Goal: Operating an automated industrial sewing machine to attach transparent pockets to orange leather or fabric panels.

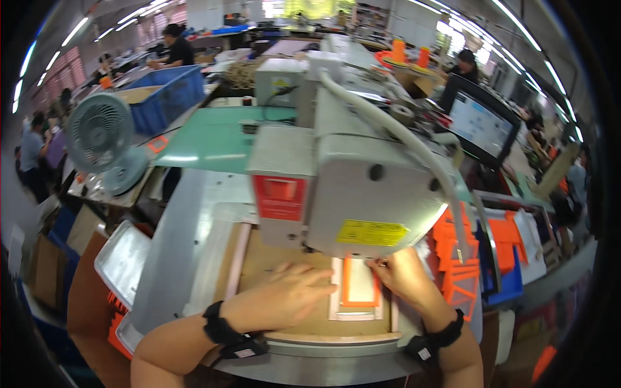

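Far end of orange-bordered rectangle [347, 284] hidden under machine head [346, 194]; rectangle lies inside pale frame [334, 301] on tan board [262, 258]. Right hand [407, 275]: fingertips bent at rectangle's right edge, partly hidden; cannot tell whether pinching. Left hand [291, 294]: fingers released, spread over board, tips beside frame. Monitor [480, 123] content blurred. Counted: one rectangle, one frame, two black wristbands [218, 323], one fan [100, 132]. Orange pieces [456, 252] at right overlap, uncountable.
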Demonstrator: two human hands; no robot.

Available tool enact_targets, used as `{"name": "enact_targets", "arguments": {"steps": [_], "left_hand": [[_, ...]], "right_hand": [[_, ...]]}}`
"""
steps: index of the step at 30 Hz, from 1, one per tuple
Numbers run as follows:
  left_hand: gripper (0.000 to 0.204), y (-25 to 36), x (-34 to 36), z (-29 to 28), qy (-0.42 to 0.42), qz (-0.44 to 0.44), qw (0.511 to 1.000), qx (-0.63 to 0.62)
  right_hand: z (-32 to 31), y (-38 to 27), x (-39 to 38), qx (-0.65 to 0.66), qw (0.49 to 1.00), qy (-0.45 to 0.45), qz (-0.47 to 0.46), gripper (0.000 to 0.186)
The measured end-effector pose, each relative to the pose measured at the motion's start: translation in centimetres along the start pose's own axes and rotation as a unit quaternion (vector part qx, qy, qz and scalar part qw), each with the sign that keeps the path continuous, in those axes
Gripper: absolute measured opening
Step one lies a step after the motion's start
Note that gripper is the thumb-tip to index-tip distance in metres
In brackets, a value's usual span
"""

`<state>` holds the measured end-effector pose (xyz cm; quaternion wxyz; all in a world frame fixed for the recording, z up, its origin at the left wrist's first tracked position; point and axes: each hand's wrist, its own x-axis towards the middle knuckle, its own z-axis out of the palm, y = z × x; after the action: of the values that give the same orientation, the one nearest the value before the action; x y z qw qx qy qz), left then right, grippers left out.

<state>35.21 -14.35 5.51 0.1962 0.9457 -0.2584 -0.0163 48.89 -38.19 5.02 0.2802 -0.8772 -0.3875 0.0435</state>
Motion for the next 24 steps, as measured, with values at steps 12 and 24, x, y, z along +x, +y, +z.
{"name": "enact_targets", "arguments": {"steps": [12, 24], "left_hand": [[0.046, 0.3, -0.1, -0.8, 0.008, 0.007, 1.000, -0.025], [0.061, 2.0, 1.4, -0.7, 0.002, -0.013, 0.997, 0.077]], "right_hand": [[0.1, -1.7, -0.1, -0.054, 0.997, 0.024, -0.042, 0.016], [-0.1, -1.2, -0.3, -0.074, 0.988, 0.001, -0.132, 0.013]]}}
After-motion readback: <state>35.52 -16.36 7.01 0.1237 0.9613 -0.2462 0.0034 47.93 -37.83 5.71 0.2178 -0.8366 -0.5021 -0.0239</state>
